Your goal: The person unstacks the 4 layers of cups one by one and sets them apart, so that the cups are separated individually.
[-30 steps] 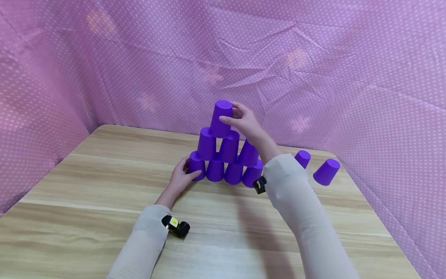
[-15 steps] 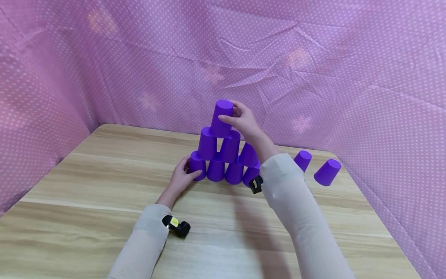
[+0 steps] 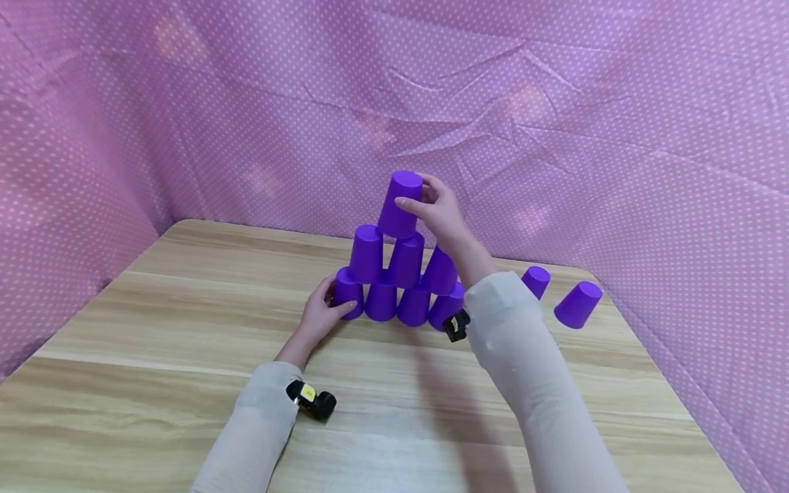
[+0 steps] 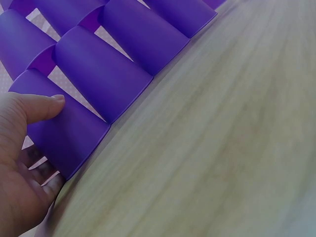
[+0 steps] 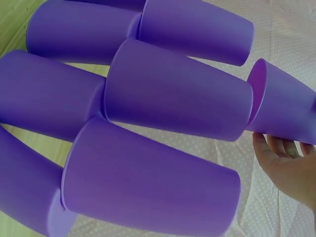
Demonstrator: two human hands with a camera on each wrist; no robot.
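An upside-down purple cup (image 3: 394, 218) is held high by my right hand (image 3: 442, 212), thumb on its near side and fingers behind. Its rim is just above the left cup (image 3: 366, 257) and middle cup (image 3: 405, 263) of the second row; in the right wrist view it overlaps a cup's top, so contact is hard to tell. The second row's right cup (image 3: 437, 275) is partly hidden by my right forearm. Below stands a bottom row of several purple cups (image 3: 413, 306). My left hand (image 3: 317, 316) grips the bottom row's leftmost cup (image 4: 74, 131), thumb in front, fingers behind.
Two more upside-down purple cups stand apart on the right: one (image 3: 537, 279) partly behind my right sleeve, the other (image 3: 577, 305) nearer the table's right edge. The wooden table (image 3: 185, 308) meets a pink dotted cloth (image 3: 277, 123) at its back and sides.
My right hand has lifted the held cup slightly and shifted it to the right, away from over the second row's left cup. My left hand and the stacked rows stay put.
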